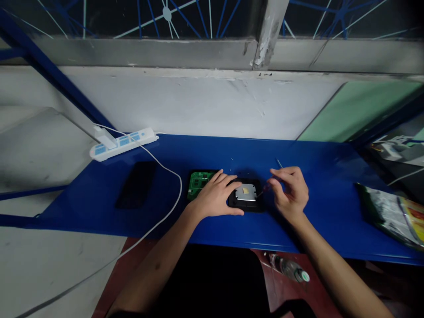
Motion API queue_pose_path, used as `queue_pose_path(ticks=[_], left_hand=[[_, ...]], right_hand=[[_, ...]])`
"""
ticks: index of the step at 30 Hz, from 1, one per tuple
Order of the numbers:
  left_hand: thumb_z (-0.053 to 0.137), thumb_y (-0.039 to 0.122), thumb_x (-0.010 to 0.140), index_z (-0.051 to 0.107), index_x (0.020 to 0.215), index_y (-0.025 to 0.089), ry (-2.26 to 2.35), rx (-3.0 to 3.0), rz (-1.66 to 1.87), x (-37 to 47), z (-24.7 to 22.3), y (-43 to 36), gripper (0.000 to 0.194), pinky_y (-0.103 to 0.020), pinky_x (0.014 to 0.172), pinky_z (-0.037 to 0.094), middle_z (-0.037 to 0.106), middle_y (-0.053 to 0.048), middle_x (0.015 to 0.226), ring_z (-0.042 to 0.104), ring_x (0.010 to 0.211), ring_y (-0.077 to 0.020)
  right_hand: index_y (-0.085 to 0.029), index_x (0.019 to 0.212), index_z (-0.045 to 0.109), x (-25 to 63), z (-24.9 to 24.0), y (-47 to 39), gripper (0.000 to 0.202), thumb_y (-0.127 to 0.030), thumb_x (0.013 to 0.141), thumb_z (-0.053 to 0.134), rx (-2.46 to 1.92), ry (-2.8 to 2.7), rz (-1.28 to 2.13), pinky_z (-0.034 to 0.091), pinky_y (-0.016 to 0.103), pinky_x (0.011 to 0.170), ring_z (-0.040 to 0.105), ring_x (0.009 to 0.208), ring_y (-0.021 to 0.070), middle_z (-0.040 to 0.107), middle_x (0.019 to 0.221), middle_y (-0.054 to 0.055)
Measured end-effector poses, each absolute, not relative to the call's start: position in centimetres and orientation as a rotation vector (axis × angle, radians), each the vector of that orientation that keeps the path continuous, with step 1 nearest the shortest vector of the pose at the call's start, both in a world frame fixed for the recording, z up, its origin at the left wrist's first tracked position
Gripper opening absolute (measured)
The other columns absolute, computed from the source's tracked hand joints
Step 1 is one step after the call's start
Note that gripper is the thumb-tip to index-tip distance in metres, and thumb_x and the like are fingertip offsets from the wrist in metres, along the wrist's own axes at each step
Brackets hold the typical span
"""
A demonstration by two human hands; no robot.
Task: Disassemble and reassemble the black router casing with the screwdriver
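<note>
A black plastic case [255,206] lies on the blue table, with a silver metal plate [250,194] and a small yellowish square pad [245,191] inside it. My left hand [215,194] grips the case's left side, thumb along the near edge and index finger at the far edge. Partly under that hand, a green circuit board [198,181] sits in a second dark case. Just right of the metal plate, my right hand [291,192] is closed in a pinch. Something thin shows near its fingertips, too blurred to name.
A white power strip [124,144] with a plugged-in charger [105,138] lies back left. Its white cable [180,185] crosses the table beside a dark flat object [135,184]. A thin stick [278,163] shows behind my right hand. A shiny packet [394,212] lies right; a bottle [291,268] lies below.
</note>
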State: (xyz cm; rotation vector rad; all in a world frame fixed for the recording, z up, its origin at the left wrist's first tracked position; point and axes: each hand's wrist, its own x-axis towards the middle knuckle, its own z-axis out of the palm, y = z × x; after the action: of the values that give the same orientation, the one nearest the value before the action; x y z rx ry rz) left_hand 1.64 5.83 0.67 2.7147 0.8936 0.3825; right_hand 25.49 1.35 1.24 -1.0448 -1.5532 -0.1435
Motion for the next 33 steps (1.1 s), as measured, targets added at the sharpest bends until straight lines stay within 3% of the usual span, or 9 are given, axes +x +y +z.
queue_pose_path(ticks=[2, 5, 8, 11, 14, 19, 22, 28, 33], left_hand=[[0.067, 0.079, 0.075, 0.053, 0.139, 0.023, 0.882, 2.727, 0.378, 1.63, 0.65, 5.85, 0.085, -0.051, 0.126, 0.019, 0.05, -0.011, 0.15, 0.042, 0.142, -0.033], [0.065, 0.079, 0.077, 0.053, 0.14, 0.022, 0.878, 2.73, 0.367, 1.56, 0.59, 5.85, 0.085, -0.05, 0.126, 0.018, 0.049, -0.011, 0.151, 0.041, 0.143, -0.0328], [0.065, 0.079, 0.077, 0.053, 0.14, 0.022, 0.885, 2.727, 0.363, 1.53, 0.5, 5.84, 0.086, -0.051, 0.126, 0.018, 0.049, -0.011, 0.151, 0.04, 0.143, -0.0334], [0.065, 0.079, 0.077, 0.054, 0.139, 0.02, 0.881, 2.731, 0.37, 1.55, 0.44, 5.85, 0.087, -0.05, 0.126, 0.017, 0.049, -0.012, 0.151, 0.04, 0.143, -0.0329], [0.066, 0.079, 0.076, 0.053, 0.14, 0.021, 0.88, 2.729, 0.374, 1.53, 0.47, 5.86, 0.087, -0.05, 0.126, 0.017, 0.049, -0.011, 0.151, 0.04, 0.143, -0.0326], [0.067, 0.078, 0.076, 0.053, 0.14, 0.024, 0.899, 2.7, 0.37, 1.5, 0.54, 5.84, 0.085, -0.053, 0.124, 0.022, 0.048, -0.009, 0.152, 0.039, 0.143, -0.0349], [0.068, 0.077, 0.076, 0.053, 0.14, 0.024, 0.896, 2.705, 0.379, 1.54, 0.56, 5.82, 0.085, -0.053, 0.124, 0.022, 0.049, -0.01, 0.152, 0.041, 0.142, -0.0345], [0.069, 0.077, 0.075, 0.054, 0.139, 0.021, 0.889, 2.718, 0.373, 1.62, 0.73, 5.83, 0.086, -0.052, 0.125, 0.021, 0.05, -0.011, 0.15, 0.042, 0.141, -0.0347], [0.07, 0.077, 0.074, 0.055, 0.139, 0.021, 0.892, 2.706, 0.362, 1.61, 0.83, 5.81, 0.087, -0.052, 0.125, 0.021, 0.049, -0.012, 0.151, 0.04, 0.143, -0.0358]], right_hand=[[-0.03, 0.121, 0.069, 25.36, 1.25, 1.25, 0.034, -0.018, 0.089, 0.067, -1.063, -1.543, -0.121, 0.057, 0.036, 0.064, 0.068, 0.073, 0.0191, 0.07, 0.087, 0.004], [-0.028, 0.131, 0.063, 25.06, 1.09, 0.99, 0.035, -0.02, 0.098, 0.053, -1.088, -1.484, 0.036, 0.06, 0.036, 0.065, 0.073, 0.074, 0.0183, 0.075, 0.102, 0.006], [-0.026, 0.124, 0.064, 25.02, 0.87, 0.86, 0.029, -0.023, 0.101, 0.046, -1.041, -1.474, 0.127, 0.061, 0.037, 0.068, 0.075, 0.08, 0.0199, 0.074, 0.111, 0.008], [-0.026, 0.115, 0.066, 25.24, 0.85, 0.95, 0.021, -0.024, 0.097, 0.055, -1.024, -1.536, 0.117, 0.061, 0.037, 0.066, 0.073, 0.078, 0.0198, 0.071, 0.108, 0.008], [-0.028, 0.115, 0.068, 25.34, 1.08, 1.0, 0.027, -0.02, 0.089, 0.067, -1.081, -1.562, 0.026, 0.059, 0.035, 0.062, 0.068, 0.073, 0.0185, 0.068, 0.097, 0.006], [-0.029, 0.131, 0.062, 25.07, 1.44, 0.75, 0.036, -0.018, 0.098, 0.052, -1.133, -1.522, 0.093, 0.06, 0.036, 0.067, 0.072, 0.074, 0.0176, 0.073, 0.106, 0.007], [-0.028, 0.129, 0.061, 25.08, 1.35, 0.71, 0.033, -0.019, 0.101, 0.045, -1.094, -1.53, 0.174, 0.06, 0.037, 0.071, 0.075, 0.079, 0.0184, 0.072, 0.117, 0.009], [-0.027, 0.118, 0.066, 25.49, 1.07, 1.03, 0.028, -0.018, 0.091, 0.065, -1.086, -1.567, 0.082, 0.059, 0.035, 0.061, 0.069, 0.073, 0.0174, 0.065, 0.104, 0.006], [-0.028, 0.12, 0.066, 25.47, 1.01, 1.05, 0.034, -0.014, 0.089, 0.066, -1.095, -1.525, -0.002, 0.058, 0.034, 0.059, 0.067, 0.073, 0.0179, 0.065, 0.095, 0.004]])
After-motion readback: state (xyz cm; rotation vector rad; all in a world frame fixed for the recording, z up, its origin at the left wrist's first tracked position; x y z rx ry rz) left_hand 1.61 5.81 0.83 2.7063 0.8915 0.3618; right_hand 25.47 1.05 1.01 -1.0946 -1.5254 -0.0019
